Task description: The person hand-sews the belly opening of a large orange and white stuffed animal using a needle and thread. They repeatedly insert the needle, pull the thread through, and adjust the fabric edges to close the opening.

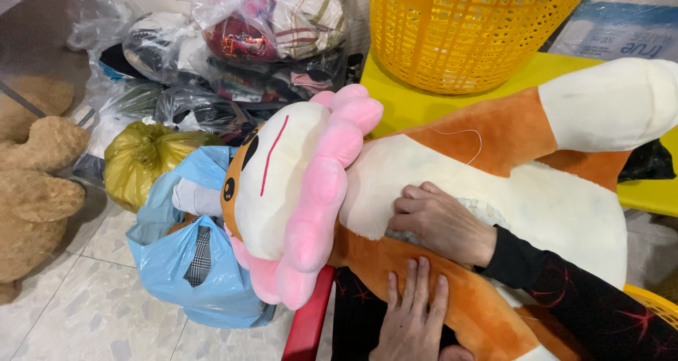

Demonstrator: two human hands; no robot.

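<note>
A big plush lion (537, 191) lies across my lap. It has an orange and white body, a cream face and a pink mane (321, 191). My right hand (441, 223) rests on its white belly with fingers curled, pinching the fabric beside an open seam where white stuffing (484, 209) shows. Lower down, my left hand (413, 315) lies flat, fingers spread, on the orange side of the toy. A loose white thread (462, 131) lies over the orange shoulder patch.
A yellow plastic basket (466, 29) stands on a yellow surface (406, 103) behind the toy. On the tiled floor to the left are a blue bag (176, 262), a yellow-green bag (141, 160), clear bags of clothes (268, 29) and a brown teddy bear (35, 184). A red chair edge (311, 322) is below.
</note>
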